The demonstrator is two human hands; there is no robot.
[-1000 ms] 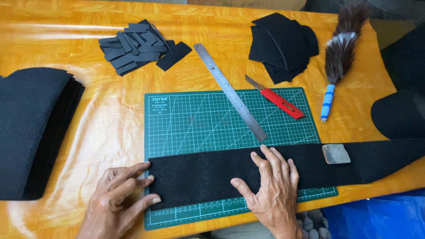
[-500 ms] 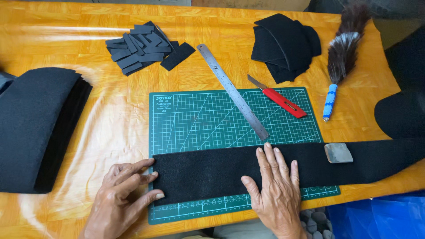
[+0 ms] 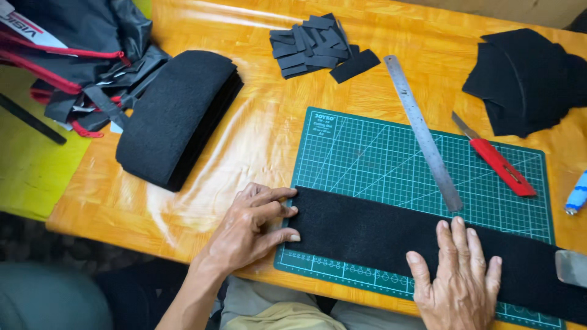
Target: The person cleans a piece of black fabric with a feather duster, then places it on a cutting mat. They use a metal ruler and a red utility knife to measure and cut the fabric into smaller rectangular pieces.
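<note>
At the far left, off the edge of the surface (image 3: 202, 159), sits one dark bag (image 3: 67, 55) with red trim. Next to it on the orange surface lies one folded stack of black felt (image 3: 174, 116), thick and rounded at its top. Further along comes the left hand (image 3: 247, 229), fingers spread and flat, its fingertips touching the left end of one long black felt strip (image 3: 391, 235); it grips nothing. That strip runs across the lower part of one green cutting mat (image 3: 373, 156) and off to the right edge of view. Up behind the mat is one loose pile of small black felt rectangles (image 3: 318, 46) (too overlapped to count the pieces). One steel ruler (image 3: 422, 131) lies diagonally across the mat, its lower end just at the strip's top edge. The right hand (image 3: 458, 284) presses palm down on the strip, open and flat, holding nothing. One red utility knife (image 3: 495, 159) rests on the mat's right side, with one heap of larger black felt pieces (image 3: 526, 79) beyond it. At the right edge, one metal piece (image 3: 572, 267) sits on the strip, and one blue-and-white handle (image 3: 578, 194) pokes in.
</note>
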